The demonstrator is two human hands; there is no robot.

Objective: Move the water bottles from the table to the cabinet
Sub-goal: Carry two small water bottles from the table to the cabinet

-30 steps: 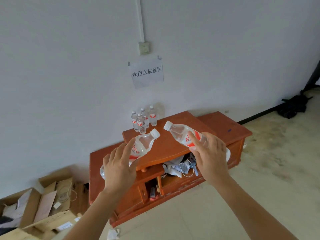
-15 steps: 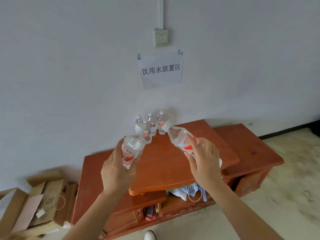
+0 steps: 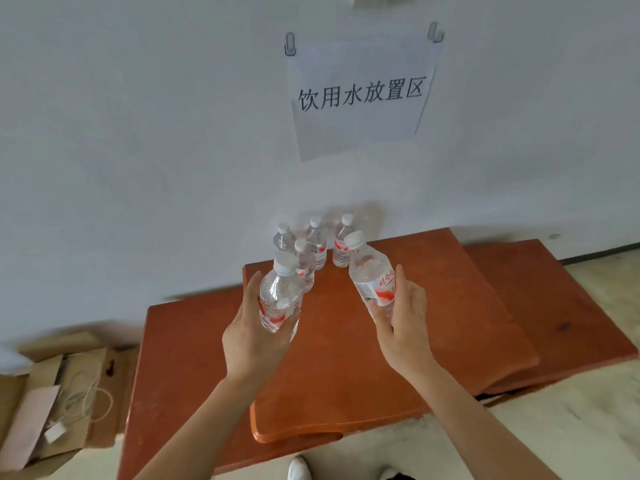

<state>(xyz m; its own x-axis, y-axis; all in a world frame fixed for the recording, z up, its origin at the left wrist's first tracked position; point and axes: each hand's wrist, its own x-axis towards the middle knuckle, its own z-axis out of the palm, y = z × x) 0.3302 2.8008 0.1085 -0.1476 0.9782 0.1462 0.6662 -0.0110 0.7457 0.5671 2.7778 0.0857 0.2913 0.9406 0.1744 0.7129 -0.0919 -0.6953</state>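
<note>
Each hand, left and right, grasped a bottle above the cabinet; next, standing them beside the group seemed due.

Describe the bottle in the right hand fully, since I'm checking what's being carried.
The bottle in the right hand is clear plastic with a white screw cap and a white-and-red label bearing red characters. It looks full of water and sealed. It is held above the cabinet top, leaning with its cap up and to the left, towards the standing bottles. The right hand wraps its lower half; nothing else touches it.
</note>
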